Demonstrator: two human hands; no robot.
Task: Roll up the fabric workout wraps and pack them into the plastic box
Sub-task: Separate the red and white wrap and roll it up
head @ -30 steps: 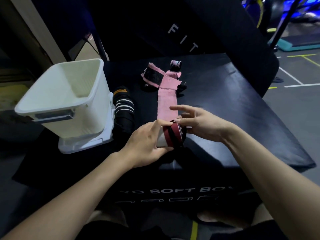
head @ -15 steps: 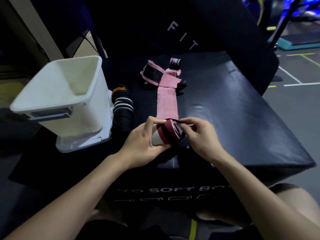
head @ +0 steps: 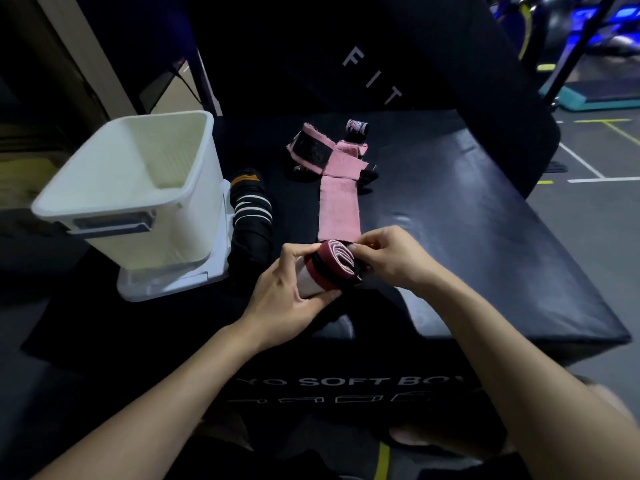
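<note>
Single head view, wide-angle, looking forward-down, close over black padded box (head: pixel 450 209).

Plastic box (head: pixel 138 202) stands left of unrolled wrap (head: pixel 339 209).

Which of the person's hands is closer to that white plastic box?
The left. The left hand grips the rolled wrap just right of the white plastic box, not touching it. The right hand pinches the roll's far side, farther away.

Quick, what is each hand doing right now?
Left hand: holding the rolled wrap.
Right hand: pinching the same roll's far end.
</note>
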